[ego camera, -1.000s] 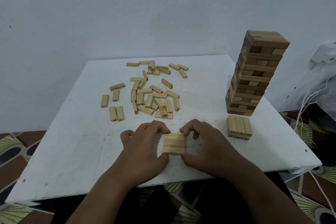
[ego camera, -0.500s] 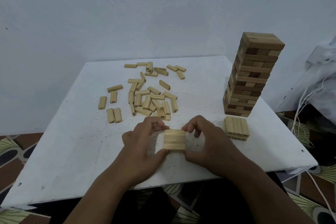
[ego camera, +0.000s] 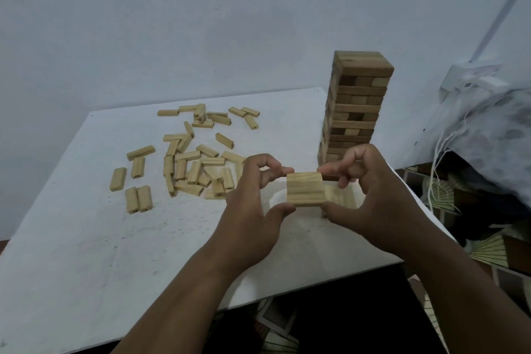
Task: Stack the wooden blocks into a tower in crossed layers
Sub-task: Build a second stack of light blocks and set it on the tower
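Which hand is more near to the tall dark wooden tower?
Right. The right hand is directly in front of the tower base, overlapping it in view. The left hand is further left, across the held layer of blocks that both hands pinch.

A single head-worn camera looks forward and down from the person's own position at the near edge of the white table (ego camera: 86, 253); it faces the pale wall (ego camera: 201, 23) behind the far edge; both forearms enter from the bottom of the picture, the left hand (ego camera: 253, 210) and right hand (ego camera: 370, 201) close beneath the lens; the wide angle bows the table's edges; the tower (ego camera: 356, 103) stands farther back on the right; no second view shares the scene.
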A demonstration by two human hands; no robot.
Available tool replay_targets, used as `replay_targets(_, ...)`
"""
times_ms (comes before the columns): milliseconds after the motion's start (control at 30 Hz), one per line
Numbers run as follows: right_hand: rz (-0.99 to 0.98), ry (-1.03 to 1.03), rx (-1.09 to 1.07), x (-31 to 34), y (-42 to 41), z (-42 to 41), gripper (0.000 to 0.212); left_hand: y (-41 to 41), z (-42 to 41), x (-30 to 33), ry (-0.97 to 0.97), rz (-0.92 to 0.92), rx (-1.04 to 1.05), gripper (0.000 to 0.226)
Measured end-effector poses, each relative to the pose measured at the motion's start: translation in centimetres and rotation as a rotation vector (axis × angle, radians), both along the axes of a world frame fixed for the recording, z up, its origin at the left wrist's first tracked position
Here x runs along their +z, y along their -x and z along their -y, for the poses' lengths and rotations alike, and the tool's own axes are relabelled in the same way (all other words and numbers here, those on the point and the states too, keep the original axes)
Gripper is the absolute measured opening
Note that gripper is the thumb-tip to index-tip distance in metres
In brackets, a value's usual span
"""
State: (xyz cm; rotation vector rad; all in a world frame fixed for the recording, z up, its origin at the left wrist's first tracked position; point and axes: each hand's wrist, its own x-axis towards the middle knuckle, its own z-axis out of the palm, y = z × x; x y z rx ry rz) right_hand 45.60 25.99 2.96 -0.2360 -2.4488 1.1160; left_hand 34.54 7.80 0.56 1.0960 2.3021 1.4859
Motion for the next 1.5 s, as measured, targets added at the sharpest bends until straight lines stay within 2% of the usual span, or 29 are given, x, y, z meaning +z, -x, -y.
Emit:
replay_targets(300,0.052,-0.008,-0.091,-2.2,-1.8,-4.4,0.057,-1.2,-5.7,-0.5,0.075,-0.041,-0.058,0.053)
replay_targets(433,0.069,-0.004,-0.113,-2.8,-1.8,-5.0,0.058,-1.0,-6.6,-1.0,0.106,-0.026,-0.052,0.059)
replay_targets(900,0.049,-0.021,-0.105,-4.2,-1.3,-5.5,0.059,-0.6,-6.7,-2.1,0.168,0.084,-0.044,0.061)
replay_targets(1267,0.057,-0.013,-0.106,-4.5,-1.4,-5.3,0.06,-0.9,-6.8,-2.0,0.171,0.056,-0.034,0.061)
replay_targets(1367,0.067,-0.01,-0.099,-4.6,-1.4,-5.5,0.06,-1.1,-6.8,-1.7,0.165,0.074,-0.035,0.055)
replay_targets(1500,0.072,-0.015,-0.098,-4.5,-1.4,-5.6,0.059,-1.0,-6.7,-1.7,0.155,0.089,-0.044,0.064)
